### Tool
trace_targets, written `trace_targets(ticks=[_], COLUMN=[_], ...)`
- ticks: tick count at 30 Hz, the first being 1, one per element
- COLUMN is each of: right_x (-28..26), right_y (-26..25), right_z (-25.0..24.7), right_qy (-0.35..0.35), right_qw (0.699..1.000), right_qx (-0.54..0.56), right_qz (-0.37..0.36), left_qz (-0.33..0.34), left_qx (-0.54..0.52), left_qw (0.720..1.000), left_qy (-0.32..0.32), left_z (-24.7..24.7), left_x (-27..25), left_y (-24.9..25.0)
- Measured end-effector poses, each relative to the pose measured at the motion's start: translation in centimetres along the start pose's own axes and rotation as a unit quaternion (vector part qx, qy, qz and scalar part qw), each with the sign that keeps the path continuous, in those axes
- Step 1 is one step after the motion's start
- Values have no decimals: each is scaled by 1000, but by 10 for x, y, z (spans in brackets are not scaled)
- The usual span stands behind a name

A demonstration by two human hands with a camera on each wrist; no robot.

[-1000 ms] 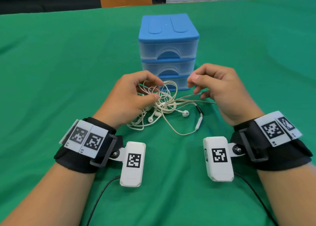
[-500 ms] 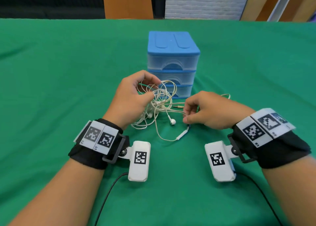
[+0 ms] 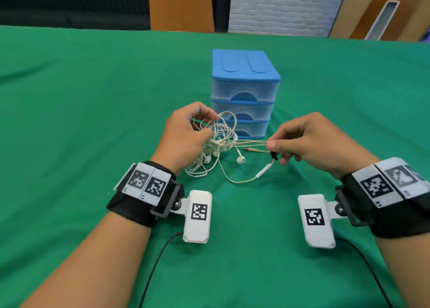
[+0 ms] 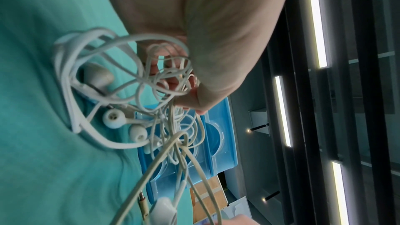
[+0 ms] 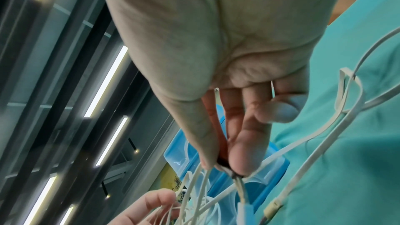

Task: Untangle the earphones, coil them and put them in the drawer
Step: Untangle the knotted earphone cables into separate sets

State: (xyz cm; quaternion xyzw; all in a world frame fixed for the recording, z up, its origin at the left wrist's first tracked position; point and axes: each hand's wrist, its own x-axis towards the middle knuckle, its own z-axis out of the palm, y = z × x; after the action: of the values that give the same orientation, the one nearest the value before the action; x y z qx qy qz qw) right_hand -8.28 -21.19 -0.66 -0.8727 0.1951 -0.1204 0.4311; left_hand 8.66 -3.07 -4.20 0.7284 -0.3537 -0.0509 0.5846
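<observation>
Untangling under way, far from finished. Compared with half a second back: right hand [image 3: 311, 144] drawn a little outward and up off the cloth, strands now stretched nearly straight between the two hands instead of drooping; jack plug [image 3: 252, 149] now lying free on those strands, pointing toward the knot. Left hand [image 3: 186, 137] curled round the main snarl of the earphones [image 3: 221, 135], thumb and fingers pinching loops, much as before. Right hand pinching a few cords between thumb and fingertips [image 5: 236, 165], a small dark clip caught in the same pinch; remote [image 3: 264, 170] hanging just below, one earbud [image 3: 240, 159] dangling between the hands, two more buds visible in the left wrist view beside the knot [image 4: 113, 118]. Meaning, by judgement: one length being teased out of the tangle, slack taken up, knot possibly tightening if pulled harder. Coiling not begun. Drawer unit [image 3: 244, 93] standing just behind the hands on the green cloth [image 3: 93, 121], all three drawers closed, earphones in hand, not stowed.
</observation>
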Motion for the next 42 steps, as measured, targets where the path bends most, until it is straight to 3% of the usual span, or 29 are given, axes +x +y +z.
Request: trace_targets(ticks=[8,15,21,27,30,33,35,39,42], right_x=[3,7,9,14,20,24,25,24,24], right_y=[-7,-12,-15,-17,-20,-25,-31,-33,-31], right_z=[-3,5,15,33,30,17,8,-2,-3], right_qy=[102,60,40,15,92,229,279,313,302], right_qw=[991,984,987,995,988,955,935,921,927], right_qx=[91,166,152,85,91,119,133,136,135], right_qz=[7,-7,-38,-53,-88,-149,-175,-188,-175], left_qz=[-30,-34,-29,-12,-24,-15,-4,-1,-3], left_qx=[-11,19,117,141,153,157,167,181,188], left_qw=[999,997,962,957,955,961,963,962,960], left_qy=[-15,-71,-244,-253,-254,-228,-210,-206,-208], left_z=[1,0,2,2,1,2,1,1,1], left_x=[1,1,-3,-4,-4,-2,-2,-3,-4], left_y=[-3,-3,-6,-8,-8,-10,-10,-6,-3])
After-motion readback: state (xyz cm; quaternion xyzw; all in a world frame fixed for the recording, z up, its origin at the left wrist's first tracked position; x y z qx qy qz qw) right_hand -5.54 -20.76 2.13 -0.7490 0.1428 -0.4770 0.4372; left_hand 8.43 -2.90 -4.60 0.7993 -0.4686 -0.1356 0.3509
